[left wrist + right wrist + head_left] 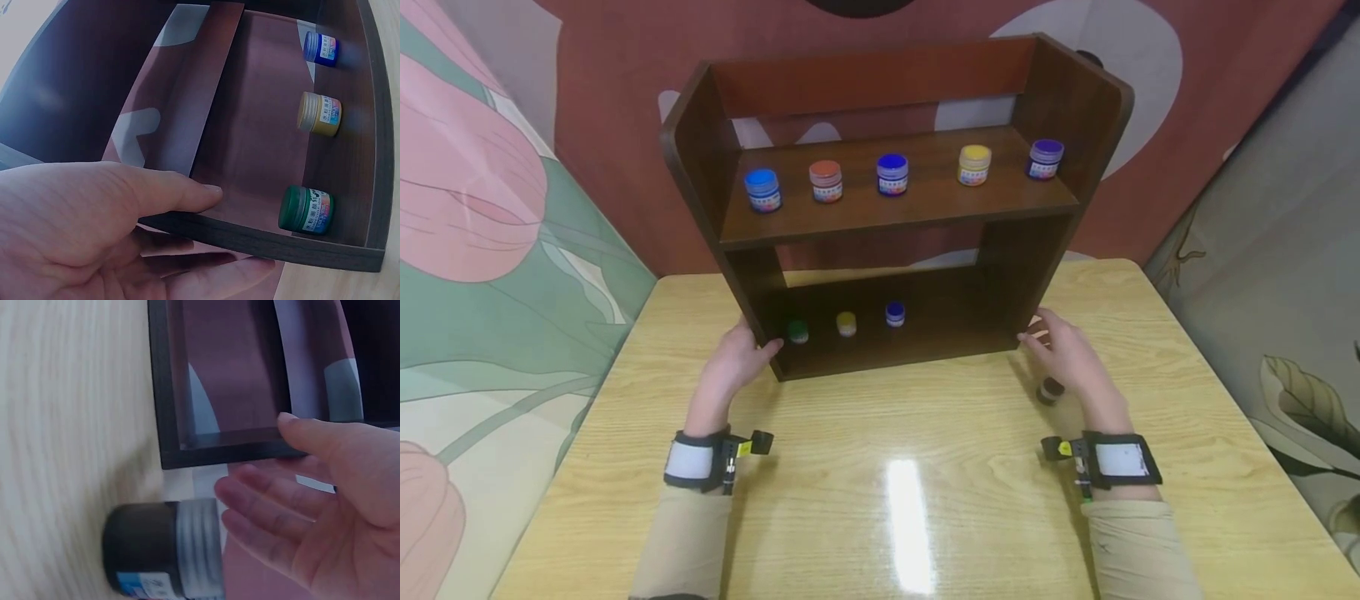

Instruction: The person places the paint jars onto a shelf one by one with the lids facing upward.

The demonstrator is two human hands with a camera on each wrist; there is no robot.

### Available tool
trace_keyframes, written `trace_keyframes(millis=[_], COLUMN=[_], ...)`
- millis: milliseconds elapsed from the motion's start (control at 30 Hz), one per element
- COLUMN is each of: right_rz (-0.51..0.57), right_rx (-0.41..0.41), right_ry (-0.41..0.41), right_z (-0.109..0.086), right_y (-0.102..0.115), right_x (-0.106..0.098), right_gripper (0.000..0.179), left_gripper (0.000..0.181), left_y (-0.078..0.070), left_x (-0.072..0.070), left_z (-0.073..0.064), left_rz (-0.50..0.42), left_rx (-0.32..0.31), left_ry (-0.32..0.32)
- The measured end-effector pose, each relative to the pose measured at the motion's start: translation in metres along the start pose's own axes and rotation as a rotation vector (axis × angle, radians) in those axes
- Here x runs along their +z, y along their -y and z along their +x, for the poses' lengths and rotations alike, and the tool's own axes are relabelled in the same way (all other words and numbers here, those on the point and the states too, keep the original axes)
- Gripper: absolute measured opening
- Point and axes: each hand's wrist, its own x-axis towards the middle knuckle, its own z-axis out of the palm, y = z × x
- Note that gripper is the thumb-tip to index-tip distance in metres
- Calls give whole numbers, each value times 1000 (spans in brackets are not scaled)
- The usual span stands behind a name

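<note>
A dark brown two-tier wooden shelf (pixel 902 224) stands on the table in the head view. At its lower left side, my left hand (pixel 737 360) grips the side panel, with the thumb on the inner side and the fingers outside. My right hand (pixel 1070 357) holds the right side panel, thumb over its front edge and fingers along the outside. The lower tier bears small paint jars: green (pixel 307 209), yellow (pixel 320 114) and blue (pixel 320 49). A black jar (pixel 147 540) stands on the table beside my right hand, outside the shelf.
On the upper tier several paint jars stand in a row: light blue (pixel 763 190), reddish-brown (pixel 826 182), dark blue (pixel 892 175), yellow (pixel 974 165) and purple (pixel 1045 159). A patterned cloth (pixel 602 142) hangs behind the wooden table (pixel 820 483).
</note>
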Motion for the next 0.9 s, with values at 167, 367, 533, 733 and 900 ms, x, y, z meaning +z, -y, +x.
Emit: trace_keyframes(millis=[167,367,533,733,900], right_rz=[-40,-88,-135,-168,-237], right_rx=[10,-2,-65,-67,-127], right_ry=[90,161,213,303,346], right_z=[-6,-14,-19,-24,-30], right_y=[2,8,14,22,23], right_x=[-10,-20,-25,-26,-23], right_gripper=[51,43,28,27,29], left_gripper=[68,68,66,66,67], left_y=[-1,-1,1,2,1], left_x=[-1,-1,0,-1,-3], left_z=[-1,0,1,1,3], left_rz=[16,11,8,3,-5], left_rx=[-31,-39,-34,-25,-24], left_ry=[32,41,41,51,55])
